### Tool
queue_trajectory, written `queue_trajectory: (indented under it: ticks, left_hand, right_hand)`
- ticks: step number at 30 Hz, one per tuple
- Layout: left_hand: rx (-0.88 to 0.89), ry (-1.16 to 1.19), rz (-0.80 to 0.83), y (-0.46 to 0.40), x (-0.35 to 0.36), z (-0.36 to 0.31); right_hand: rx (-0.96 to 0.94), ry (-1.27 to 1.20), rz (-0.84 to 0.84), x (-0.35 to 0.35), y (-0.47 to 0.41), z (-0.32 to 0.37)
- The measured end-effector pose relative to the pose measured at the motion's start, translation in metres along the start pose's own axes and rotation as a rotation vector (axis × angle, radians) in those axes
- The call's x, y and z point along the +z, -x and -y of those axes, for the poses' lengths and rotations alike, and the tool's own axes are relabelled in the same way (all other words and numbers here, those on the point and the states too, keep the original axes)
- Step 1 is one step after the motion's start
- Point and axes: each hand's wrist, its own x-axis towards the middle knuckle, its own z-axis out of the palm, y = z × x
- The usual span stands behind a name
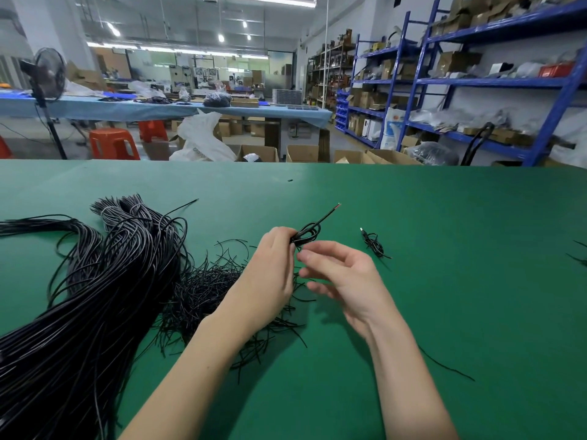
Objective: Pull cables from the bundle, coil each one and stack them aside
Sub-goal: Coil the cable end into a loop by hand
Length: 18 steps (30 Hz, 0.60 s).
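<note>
Currently left grip [273, 265] pinches the small coil [306, 234], tail pointing up-right away from it, right grip [341, 274] released just below, finished coil [374, 244] on tabletop [444, 281] further right.

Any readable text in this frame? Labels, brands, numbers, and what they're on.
None reads clearly.
White bag behind the table: faint grey print, too blurred to read.
White sack by the blue shelves: a red and blue logo, illegible.
Boxes on the floor and the shelves: no legible print.
Cables, the coil in the left hand and the green table: no markings visible.
</note>
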Motion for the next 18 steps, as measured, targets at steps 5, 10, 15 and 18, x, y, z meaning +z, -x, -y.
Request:
queue_trajectory:
  ticks: [5, 10, 15, 18]
  left_hand:
    - [-0.006, -0.036, 0.052, 0.0025, 0.0057, 0.0007]
    - [0.001, -0.058, -0.004, 0.0009, 0.0036, -0.0005]
    - [-0.015, -0.061, -0.028, 0.0009, 0.0047, -0.0032]
    - [-0.019, -0.067, -0.052, 0.0008, 0.0055, -0.0061]
  right_hand:
    - [-0.104, 0.127, -0.142, 0.0059, -0.0023, -0.0033]
    - [-0.018, -0.016, -0.043, 0.0027, -0.0016, -0.0010]
    - [0.054, -0.138, -0.065, 0.0078, -0.0035, -0.0048]
    - [0.075, -0.178, -0.114, 0.0105, -0.0059, -0.0068]
